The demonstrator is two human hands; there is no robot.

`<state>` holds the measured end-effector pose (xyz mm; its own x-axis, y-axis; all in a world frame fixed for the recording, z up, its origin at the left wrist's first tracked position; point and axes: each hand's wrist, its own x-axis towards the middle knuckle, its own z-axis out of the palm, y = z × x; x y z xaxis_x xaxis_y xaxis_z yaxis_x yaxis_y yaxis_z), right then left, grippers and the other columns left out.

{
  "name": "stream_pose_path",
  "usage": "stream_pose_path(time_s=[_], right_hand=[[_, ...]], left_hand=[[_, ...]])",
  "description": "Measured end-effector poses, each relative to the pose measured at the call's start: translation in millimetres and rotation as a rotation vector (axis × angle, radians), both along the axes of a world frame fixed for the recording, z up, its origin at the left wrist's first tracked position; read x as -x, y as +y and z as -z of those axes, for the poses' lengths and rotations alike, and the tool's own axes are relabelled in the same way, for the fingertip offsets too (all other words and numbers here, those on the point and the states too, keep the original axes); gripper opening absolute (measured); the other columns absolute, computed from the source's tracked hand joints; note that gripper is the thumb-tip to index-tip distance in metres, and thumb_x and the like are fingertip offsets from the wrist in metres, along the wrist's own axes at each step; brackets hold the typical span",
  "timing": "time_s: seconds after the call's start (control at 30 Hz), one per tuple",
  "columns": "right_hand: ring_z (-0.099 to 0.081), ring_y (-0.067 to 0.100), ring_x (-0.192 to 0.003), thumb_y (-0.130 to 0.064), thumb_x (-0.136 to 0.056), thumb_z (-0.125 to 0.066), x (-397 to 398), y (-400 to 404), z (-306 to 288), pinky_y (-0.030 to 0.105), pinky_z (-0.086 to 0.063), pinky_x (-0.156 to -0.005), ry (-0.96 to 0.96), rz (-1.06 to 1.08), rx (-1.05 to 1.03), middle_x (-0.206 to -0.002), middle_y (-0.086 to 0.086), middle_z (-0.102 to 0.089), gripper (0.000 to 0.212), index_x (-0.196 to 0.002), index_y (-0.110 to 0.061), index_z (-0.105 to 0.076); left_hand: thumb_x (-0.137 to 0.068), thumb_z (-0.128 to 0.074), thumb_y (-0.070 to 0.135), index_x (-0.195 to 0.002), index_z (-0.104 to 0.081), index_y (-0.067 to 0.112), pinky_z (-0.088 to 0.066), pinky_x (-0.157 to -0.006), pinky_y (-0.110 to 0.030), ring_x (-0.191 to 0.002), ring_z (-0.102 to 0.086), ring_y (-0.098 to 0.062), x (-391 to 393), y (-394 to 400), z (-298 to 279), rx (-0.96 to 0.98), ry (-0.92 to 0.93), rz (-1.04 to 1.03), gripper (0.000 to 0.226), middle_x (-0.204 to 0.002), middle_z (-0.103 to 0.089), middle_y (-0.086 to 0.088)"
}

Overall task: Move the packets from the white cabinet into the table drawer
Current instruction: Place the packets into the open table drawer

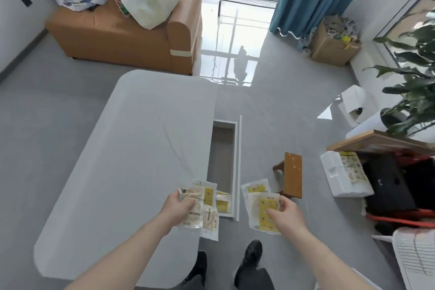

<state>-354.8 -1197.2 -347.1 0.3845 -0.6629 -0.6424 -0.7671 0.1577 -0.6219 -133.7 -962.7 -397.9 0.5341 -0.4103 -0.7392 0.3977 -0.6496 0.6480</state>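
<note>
Seen from above, standing at the near end of a pale table (122, 148). Left hand (181, 205) gripping a fanned bunch of packets (200, 212), fingers curled over their top edge, holding them above the table's right edge. Just right of that grip, lying open: the table drawer (222, 162), with more yellow packets in its near end (222, 205). Right hand (286, 214) pinching two yellow-labelled packets (263, 209) between thumb and fingers, hanging over the floor just right of the drawer front. Beyond that hand, sitting on the floor: a small wooden stool (293, 174).
</note>
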Motion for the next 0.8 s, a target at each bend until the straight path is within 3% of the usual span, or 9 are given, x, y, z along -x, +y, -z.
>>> stream_pose_path(time_s=[0.2,0.3,0.37,0.57,0.67,0.8], right_hand=[[-0.070,0.007,-0.092,-0.011,-0.097,-0.066,-32,-68,38,0.018,-0.052,-0.061,0.065,-0.121,-0.068,-0.111,-0.008,-0.072,0.029,-0.124,-0.023,-0.067],[-0.070,0.009,-0.094,-0.012,-0.097,-0.065,-51,-105,67,0.018,-0.053,-0.061,0.084,-0.182,-0.119,-0.115,-0.006,-0.072,0.031,-0.127,-0.022,-0.065],[-0.070,0.007,-0.091,-0.012,-0.098,-0.065,-63,-128,89,0.017,-0.052,-0.059,0.098,-0.216,-0.149,-0.111,-0.008,-0.072,0.030,-0.125,-0.024,-0.066],[-0.069,0.004,-0.085,-0.008,-0.097,-0.064,-94,-173,169,0.016,-0.051,-0.057,0.160,-0.302,-0.176,-0.100,-0.014,-0.069,0.028,-0.118,-0.026,-0.064],[-0.071,0.005,-0.083,-0.009,-0.095,-0.064,-103,-180,210,0.017,-0.051,-0.057,0.194,-0.349,-0.185,-0.099,-0.015,-0.069,0.029,-0.115,-0.029,-0.064],[-0.073,0.006,-0.083,-0.011,-0.092,-0.064,-112,-183,262,0.020,-0.054,-0.060,0.216,-0.392,-0.179,-0.099,-0.016,-0.072,0.028,-0.109,-0.034,-0.065]], left_hand=[[-0.093,-0.061,0.020,-0.115,-0.065,0.023,-0.059,-0.074,-0.031,-0.090,-0.075,-0.016,7,-47,29,-0.097,0.015,-0.101,0.023,-0.103,-0.076,0.003],[-0.092,-0.062,0.023,-0.114,-0.064,0.028,-0.061,-0.083,-0.037,-0.092,-0.074,-0.016,11,-71,47,-0.156,0.013,-0.165,0.023,-0.105,-0.076,0.005],[-0.093,-0.061,0.021,-0.112,-0.065,0.028,-0.060,-0.079,-0.033,-0.091,-0.074,-0.014,11,-87,63,-0.189,0.005,-0.178,0.020,-0.103,-0.076,0.006],[-0.094,-0.060,0.025,-0.102,-0.064,0.031,-0.052,-0.073,-0.026,-0.089,-0.068,-0.008,12,-122,128,-0.300,-0.056,-0.045,0.012,-0.096,-0.072,0.011],[-0.094,-0.058,0.026,-0.091,-0.059,0.032,-0.050,-0.074,-0.029,-0.088,-0.065,-0.010,13,-128,178,-0.367,-0.090,0.061,0.006,-0.091,-0.068,0.013],[-0.092,-0.056,0.029,-0.101,-0.061,0.028,-0.051,-0.079,-0.032,-0.089,-0.064,-0.013,16,-131,246,-0.426,-0.056,0.145,0.010,-0.093,-0.068,0.013]])
